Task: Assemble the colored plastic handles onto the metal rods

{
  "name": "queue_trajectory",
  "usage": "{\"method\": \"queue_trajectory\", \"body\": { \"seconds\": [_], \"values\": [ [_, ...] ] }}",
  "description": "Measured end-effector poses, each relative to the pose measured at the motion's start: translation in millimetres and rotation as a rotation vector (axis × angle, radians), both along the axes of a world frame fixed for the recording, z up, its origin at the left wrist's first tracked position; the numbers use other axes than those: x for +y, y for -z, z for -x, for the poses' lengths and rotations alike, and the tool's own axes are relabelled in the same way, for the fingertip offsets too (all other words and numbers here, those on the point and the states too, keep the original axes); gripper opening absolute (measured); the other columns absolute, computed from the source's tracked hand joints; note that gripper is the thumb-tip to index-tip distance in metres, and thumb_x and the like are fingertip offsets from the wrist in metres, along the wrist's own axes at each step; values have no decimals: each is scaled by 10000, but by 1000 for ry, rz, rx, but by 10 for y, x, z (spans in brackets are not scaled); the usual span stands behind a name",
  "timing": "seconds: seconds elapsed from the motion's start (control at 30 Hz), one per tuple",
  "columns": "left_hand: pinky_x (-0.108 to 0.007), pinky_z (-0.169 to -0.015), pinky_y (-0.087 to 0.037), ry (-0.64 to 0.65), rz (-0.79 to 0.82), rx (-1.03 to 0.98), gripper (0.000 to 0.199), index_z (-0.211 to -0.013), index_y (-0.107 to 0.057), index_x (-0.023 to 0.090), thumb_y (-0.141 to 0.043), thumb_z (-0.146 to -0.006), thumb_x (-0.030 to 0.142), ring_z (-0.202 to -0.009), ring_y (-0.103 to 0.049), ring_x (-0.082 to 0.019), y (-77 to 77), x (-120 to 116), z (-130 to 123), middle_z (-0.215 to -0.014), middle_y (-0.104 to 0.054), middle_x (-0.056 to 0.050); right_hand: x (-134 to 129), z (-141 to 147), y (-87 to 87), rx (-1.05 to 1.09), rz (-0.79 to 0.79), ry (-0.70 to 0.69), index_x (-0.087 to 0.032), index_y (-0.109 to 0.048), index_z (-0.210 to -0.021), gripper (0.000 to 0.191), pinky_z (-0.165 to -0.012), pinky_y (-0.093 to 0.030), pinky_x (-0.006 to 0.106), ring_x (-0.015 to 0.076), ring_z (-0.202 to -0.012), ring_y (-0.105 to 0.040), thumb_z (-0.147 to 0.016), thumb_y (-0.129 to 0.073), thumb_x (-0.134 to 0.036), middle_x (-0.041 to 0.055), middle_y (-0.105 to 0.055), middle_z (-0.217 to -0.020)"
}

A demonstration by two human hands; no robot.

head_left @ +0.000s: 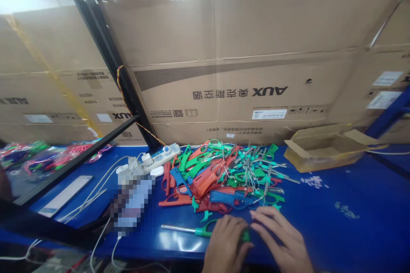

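The green lighter [199,232] lies flat at the near side of the blue desk [368,243], its metal tube pointing left, prob. b/c both hands can get at it there. The left hand [228,239] has its grip bent down over the green handle, mostly closed, w/ the fingers on top, so it prob. keeps the lighter from sliding. The right hand [282,234] is just to the right, fingers a bit bent and pointing left; can't tell if its grip pinches a small bit or touches the handle. The big pile of parts [205,181] sits just past the hands, prob. for an easy reach. The open box [320,160] is far right, and the power strip [163,158] is far left, out of the way.
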State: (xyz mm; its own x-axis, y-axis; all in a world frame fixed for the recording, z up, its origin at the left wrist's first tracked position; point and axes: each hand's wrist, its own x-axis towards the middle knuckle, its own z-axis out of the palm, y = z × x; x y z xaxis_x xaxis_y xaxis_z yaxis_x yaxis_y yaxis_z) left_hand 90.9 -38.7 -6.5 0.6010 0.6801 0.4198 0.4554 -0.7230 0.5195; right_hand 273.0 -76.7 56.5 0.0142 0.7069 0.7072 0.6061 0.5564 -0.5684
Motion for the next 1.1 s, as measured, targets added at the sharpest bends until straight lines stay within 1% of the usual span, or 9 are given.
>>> {"method": "queue_trajectory", "body": {
  "seconds": [0.1,0.2,0.27,0.37,0.53,0.73,0.83,1.0,1.1],
  "values": [
    [-347,-837,-496,-7,-25,5,315,-1232,-604,218,-705,-950,317,-1007,-633,-236,-2,3,-3,-1176,-713,-50,-6,-2,42,-33,10,-4,-250,-734,-1246,276,-858,-590,140,139,-929,-771,-1002,-607,-228,51,-754,-1064],
    [-343,-831,-505,-15,-34,11,320,-1223,-610,213,-713,-942,327,-999,-640,-232,-7,4,-7,-1158,-718,-51,-10,-10,89,-42,39,-42,-244,-696,-1304,337,-959,-577,193,173,-1075,-749,-1011,-549,-167,62,-752,-1190],
    [-345,-826,-509,-18,-30,11,325,-1216,-613,216,-729,-930,319,-993,-643,-236,-12,2,-9,-1146,-721,-47,-9,-14,103,-34,37,-66,-244,-666,-1338,376,-993,-570,217,180,-1114,-737,-1003,-540,-132,55,-751,-1223],
    [-350,-835,-515,-14,-20,4,330,-1222,-613,221,-733,-926,304,-1001,-644,-242,-18,-3,-12,-1146,-723,-48,-4,-13,79,-18,22,-81,-259,-657,-1345,390,-966,-585,210,172,-1074,-751,-997,-550,-121,42,-765,-1190],
    [-345,-838,-519,-15,-50,-4,318,-1242,-607,218,-693,-956,325,-995,-649,-237,-5,2,-12,-1149,-725,-57,4,12,0,16,5,-74,-268,-757,-1170,243,-859,-618,191,168,-918,-776,-993,-607,-197,40,-782,-1054],
    [-328,-824,-516,2,-98,13,333,-1236,-596,222,-703,-949,355,-994,-650,-223,77,42,15,-1169,-725,-37,31,37,-22,27,-5,-26,-242,-784,-1098,177,-765,-622,165,163,-833,-773,-976,-662,-282,50,-769,-958],
    [-321,-819,-517,1,-141,26,354,-1242,-596,226,-709,-944,380,-985,-655,-215,153,71,23,-1161,-726,-39,39,16,-10,-23,-20,1,-234,-777,-1147,216,-797,-615,155,159,-865,-780,-992,-634,-279,58,-774,-983],
    [-318,-797,-524,-5,-210,13,352,-1202,-617,214,-715,-933,418,-942,-658,-212,264,115,12,-1097,-733,-45,34,-43,41,-122,-2,-15,-215,-721,-1281,310,-952,-585,219,197,-1052,-766,-1020,-555,-212,84,-775,-1178],
    [-319,-808,-525,3,-205,18,357,-1209,-617,212,-693,-946,441,-951,-656,-214,279,121,9,-1106,-730,-50,45,-56,47,-115,-16,-18,-226,-723,-1265,295,-952,-588,217,196,-1032,-773,-1011,-573,-208,60,-794,-1134]
  ]
}}
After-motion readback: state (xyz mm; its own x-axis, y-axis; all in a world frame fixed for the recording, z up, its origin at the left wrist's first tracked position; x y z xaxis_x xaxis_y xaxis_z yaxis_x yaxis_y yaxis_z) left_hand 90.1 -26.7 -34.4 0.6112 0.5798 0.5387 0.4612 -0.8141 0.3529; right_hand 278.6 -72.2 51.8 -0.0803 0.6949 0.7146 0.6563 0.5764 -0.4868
